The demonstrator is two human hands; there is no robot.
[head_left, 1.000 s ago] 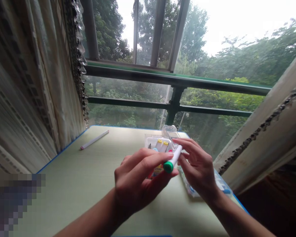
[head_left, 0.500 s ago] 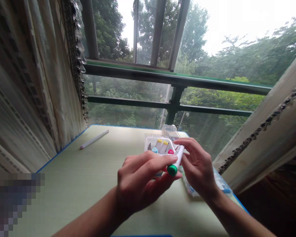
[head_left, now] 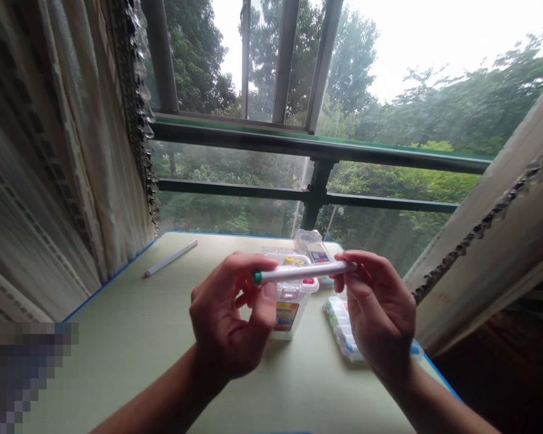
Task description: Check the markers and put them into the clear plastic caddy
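A white marker pen point(head_left: 305, 272) with a green end lies almost level between my two hands, above the table. My left hand point(head_left: 239, 307) pinches it near the green end, thumb below and fingers on top. Around its other end close the fingertips of my right hand point(head_left: 377, 298), which partly cover that tip. Just behind the marker stands a clear plastic box point(head_left: 294, 319) with a coloured label, holding several markers with yellow and red ends. The marker hides part of the box's opening.
Beside my right hand lies a flat clear case point(head_left: 339, 325) of markers. A clear lid point(head_left: 312, 244) stands behind the box. Another white marker point(head_left: 171, 258) rests at the table's far left. The pale green table point(head_left: 163, 349) meets a window with a green rail point(head_left: 235, 137); curtains hang on both sides.
The marker has turned from pointing toward me to lying crosswise, its green end now at the left. My hands have moved apart, leaving more of the box and flat case visible.
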